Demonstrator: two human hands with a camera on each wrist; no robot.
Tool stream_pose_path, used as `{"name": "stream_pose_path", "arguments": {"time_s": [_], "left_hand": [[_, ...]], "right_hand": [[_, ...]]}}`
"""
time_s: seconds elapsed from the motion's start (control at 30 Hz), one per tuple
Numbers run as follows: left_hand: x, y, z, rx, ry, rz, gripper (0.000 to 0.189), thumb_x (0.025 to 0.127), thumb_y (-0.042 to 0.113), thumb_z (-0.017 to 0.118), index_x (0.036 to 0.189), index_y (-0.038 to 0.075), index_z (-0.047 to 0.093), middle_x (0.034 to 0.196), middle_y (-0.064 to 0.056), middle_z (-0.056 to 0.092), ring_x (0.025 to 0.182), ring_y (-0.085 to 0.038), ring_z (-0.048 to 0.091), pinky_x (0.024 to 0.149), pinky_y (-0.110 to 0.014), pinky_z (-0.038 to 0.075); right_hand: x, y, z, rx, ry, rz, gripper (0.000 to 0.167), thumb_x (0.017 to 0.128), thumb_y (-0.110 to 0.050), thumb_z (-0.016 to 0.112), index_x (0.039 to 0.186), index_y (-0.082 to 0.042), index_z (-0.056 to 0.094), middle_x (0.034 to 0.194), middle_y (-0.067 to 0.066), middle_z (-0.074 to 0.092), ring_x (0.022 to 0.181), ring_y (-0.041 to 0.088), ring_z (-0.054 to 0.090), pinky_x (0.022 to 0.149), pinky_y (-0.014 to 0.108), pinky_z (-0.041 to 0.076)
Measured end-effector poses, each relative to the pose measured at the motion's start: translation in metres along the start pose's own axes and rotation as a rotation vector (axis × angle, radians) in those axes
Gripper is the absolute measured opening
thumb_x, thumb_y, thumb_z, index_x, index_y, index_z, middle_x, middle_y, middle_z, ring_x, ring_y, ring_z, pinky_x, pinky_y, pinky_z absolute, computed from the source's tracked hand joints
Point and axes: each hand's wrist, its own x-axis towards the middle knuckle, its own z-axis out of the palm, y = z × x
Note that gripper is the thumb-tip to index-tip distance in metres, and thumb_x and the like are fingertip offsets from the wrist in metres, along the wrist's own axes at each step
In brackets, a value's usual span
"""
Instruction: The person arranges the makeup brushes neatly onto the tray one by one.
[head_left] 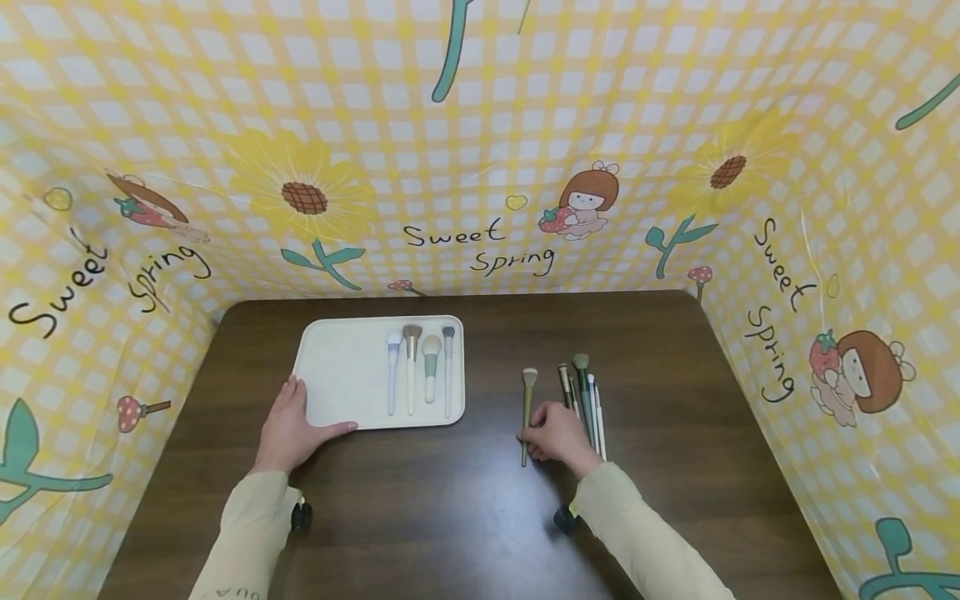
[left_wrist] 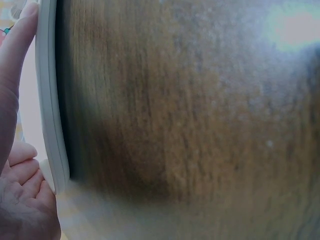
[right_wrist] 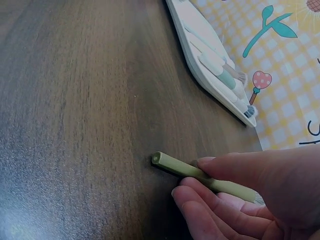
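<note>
My right hand (head_left: pixel 558 435) pinches an olive-green makeup brush (head_left: pixel 528 404) by its handle between thumb and fingers. The brush's bristles point away, toward the back of the table; in the right wrist view its handle end (right_wrist: pixel 165 160) sticks out past the fingertips. My left hand (head_left: pixel 291 433) holds the near left corner of a white tray (head_left: pixel 341 367), its thumb on the near rim and the other fingers along the left side. Several makeup brushes (head_left: pixel 431 367) lie side by side in the right half of the tray, bristles toward the back.
Just right of my right hand lies a group of several more brushes (head_left: pixel 582 383), partly hidden by the hand. The dark wooden table (head_left: pixel 420 517) is bounded at the back and sides by a yellow checked cloth (head_left: pixel 465 150).
</note>
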Motion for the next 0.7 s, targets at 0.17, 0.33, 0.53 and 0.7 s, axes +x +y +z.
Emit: {"name": "stream_pose_path", "arguments": {"time_s": [0.17,0.33,0.53,0.7], "left_hand": [[0.0,0.0008,-0.0002,0.001,-0.005,-0.006,0.145,0.065,0.078,0.079,0.151,-0.021,0.017,0.158,-0.042,0.012,0.146,-0.054,0.015,0.114,-0.066,0.022],[0.0007,0.0002,0.0002,0.001,-0.009,-0.013,0.146,0.064,0.079,0.079,0.152,-0.02,0.016,0.158,-0.041,0.011,0.147,-0.054,0.014,0.114,-0.066,0.022],[0.0003,0.0011,-0.0008,0.001,-0.008,-0.014,0.145,0.065,0.078,0.08,0.151,-0.02,0.017,0.158,-0.041,0.012,0.146,-0.054,0.015,0.114,-0.066,0.022],[0.0,0.0024,-0.0021,0.0,-0.014,-0.014,0.145,0.065,0.078,0.08,0.151,-0.02,0.017,0.158,-0.041,0.012,0.146,-0.054,0.015,0.114,-0.066,0.022]], "right_hand": [[0.0002,0.0008,0.0016,-0.003,0.013,-0.002,0.025,0.086,-0.008,0.081,0.09,-0.003,0.057,0.069,0.007,0.066,0.056,0.018,0.067,0.049,0.03,0.058],[-0.0006,0.0022,0.0016,-0.01,0.02,-0.014,0.023,0.087,-0.008,0.08,0.091,-0.003,0.058,0.07,0.007,0.066,0.056,0.017,0.066,0.049,0.03,0.057],[0.0,0.0048,0.0037,-0.028,0.019,-0.019,0.021,0.087,-0.01,0.078,0.091,-0.004,0.058,0.07,0.007,0.065,0.056,0.017,0.065,0.049,0.029,0.056],[0.0005,0.005,0.0056,-0.012,0.015,-0.019,0.021,0.087,-0.011,0.077,0.092,-0.004,0.058,0.07,0.007,0.065,0.056,0.018,0.065,0.049,0.03,0.056]]}}
